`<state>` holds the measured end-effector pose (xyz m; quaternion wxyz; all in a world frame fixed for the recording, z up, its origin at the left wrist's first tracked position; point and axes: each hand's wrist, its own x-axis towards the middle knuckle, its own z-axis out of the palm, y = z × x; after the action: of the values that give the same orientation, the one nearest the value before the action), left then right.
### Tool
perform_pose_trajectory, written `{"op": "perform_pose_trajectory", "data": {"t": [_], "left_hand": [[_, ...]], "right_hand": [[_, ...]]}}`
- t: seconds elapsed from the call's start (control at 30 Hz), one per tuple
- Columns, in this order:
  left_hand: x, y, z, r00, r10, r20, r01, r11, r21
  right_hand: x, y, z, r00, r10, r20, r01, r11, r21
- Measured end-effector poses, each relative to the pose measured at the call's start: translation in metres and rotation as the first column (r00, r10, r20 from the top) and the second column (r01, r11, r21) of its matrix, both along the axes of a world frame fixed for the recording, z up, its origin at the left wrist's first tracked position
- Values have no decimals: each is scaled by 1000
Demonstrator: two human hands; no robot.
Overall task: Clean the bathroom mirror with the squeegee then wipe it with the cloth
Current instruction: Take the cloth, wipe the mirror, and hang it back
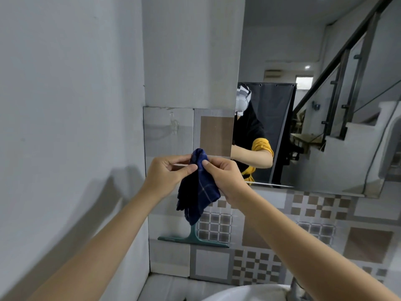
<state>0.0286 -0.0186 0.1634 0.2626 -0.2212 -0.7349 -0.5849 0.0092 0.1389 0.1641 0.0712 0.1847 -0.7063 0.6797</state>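
Here we hold a dark blue checked cloth (pixel 198 187) up in front of us, close to the centre of the view, with both hands raised before the tiled wall (pixel 314 216). Our left hand (pixel 167 172) pinches the top of the cloth between thumb and fingers from the nine o'clock side, and our right hand (pixel 225 174) grips the same bunched top from three o'clock, thumb pressed on the fabric. The two hands sit close together, the cloth's gathered top poking up between them while the rest hangs loose towards six o'clock.

Just below the cloth's hanging end, at six o'clock from it, the green squeegee (pixel 193 240) is against the tiles, handle up and blade across; we cannot tell how it is fixed there. The cloth's lower tip covers the top of its handle.

The mirror (pixel 325 105) fills the area from one to three o'clock, its lower edge just right of our right hand. A clear hook (pixel 173 126) is stuck on the tile at twelve o'clock from the left hand. A white basin rim (pixel 245 293) shows at five o'clock.
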Motion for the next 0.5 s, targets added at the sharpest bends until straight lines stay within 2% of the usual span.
{"op": "perform_pose_trajectory", "data": {"t": [0.1,0.23,0.37,0.5], "left_hand": [[-2,-2,2,996,86,-26,-87,996,-34],[-6,-7,7,979,193,-63,-198,976,-91],[-8,-14,13,977,187,-99,-200,968,-149],[-9,-19,21,973,192,-129,-217,952,-217]], "right_hand": [[0,3,0,998,1,-62,3,999,52],[0,10,7,972,-24,-235,55,991,125],[-5,17,16,906,-30,-422,130,969,209],[-15,17,22,890,-15,-456,161,945,283]]}}
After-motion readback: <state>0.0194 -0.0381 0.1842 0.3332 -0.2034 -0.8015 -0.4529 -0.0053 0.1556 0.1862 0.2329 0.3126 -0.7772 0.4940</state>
